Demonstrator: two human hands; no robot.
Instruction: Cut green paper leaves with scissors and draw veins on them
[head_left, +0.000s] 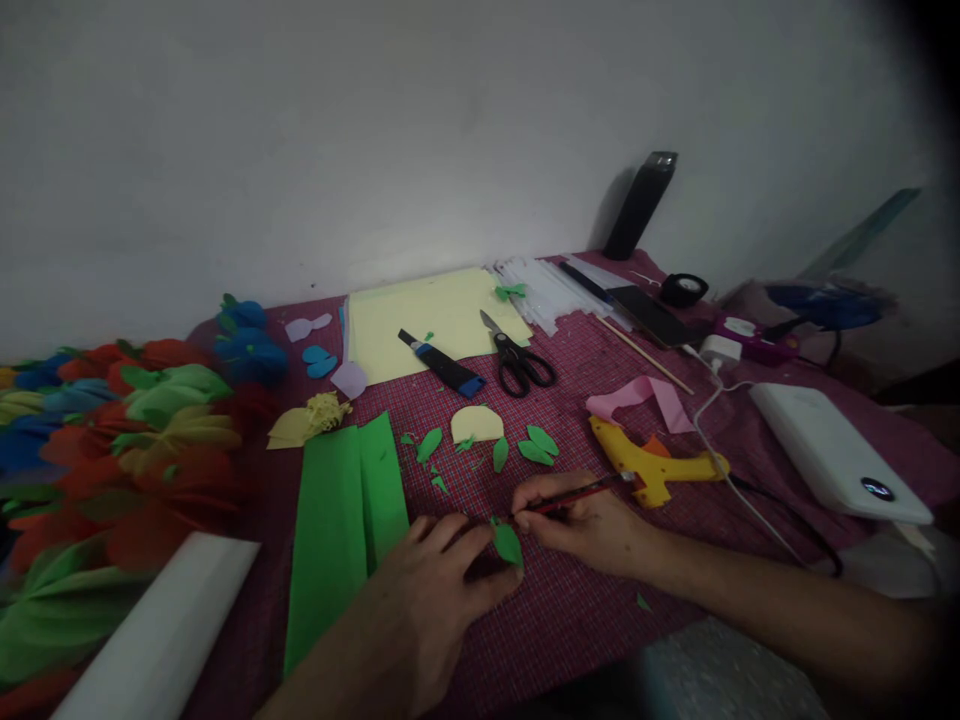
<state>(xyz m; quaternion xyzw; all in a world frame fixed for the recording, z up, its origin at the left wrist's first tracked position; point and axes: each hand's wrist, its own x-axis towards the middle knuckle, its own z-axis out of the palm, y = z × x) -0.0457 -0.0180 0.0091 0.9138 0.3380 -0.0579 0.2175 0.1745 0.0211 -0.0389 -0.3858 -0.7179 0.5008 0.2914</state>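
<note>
My left hand (439,585) is closed, with a small green paper leaf (508,545) held at its thumb and fingers. In my right hand (589,530) is a dark red and black pencil (574,495), gripped between thumb and fingers; its tip points left, beside the leaf. Beyond the hands lie several cut green leaves (538,447), small green scraps (439,484) and a pale yellow paper piece (477,424) with one rounded edge. Left of my left hand are folded green paper strips (330,530).
Black-handled scissors (517,360) and a box cutter (442,362) lie near yellow sheets (420,310). A yellow glue gun (652,465), pink ribbon (645,395), white power bank (836,450) and cables are on the right. Colourful paper flowers (150,430) crowd the left; a black bottle-like cylinder (641,205) stands behind.
</note>
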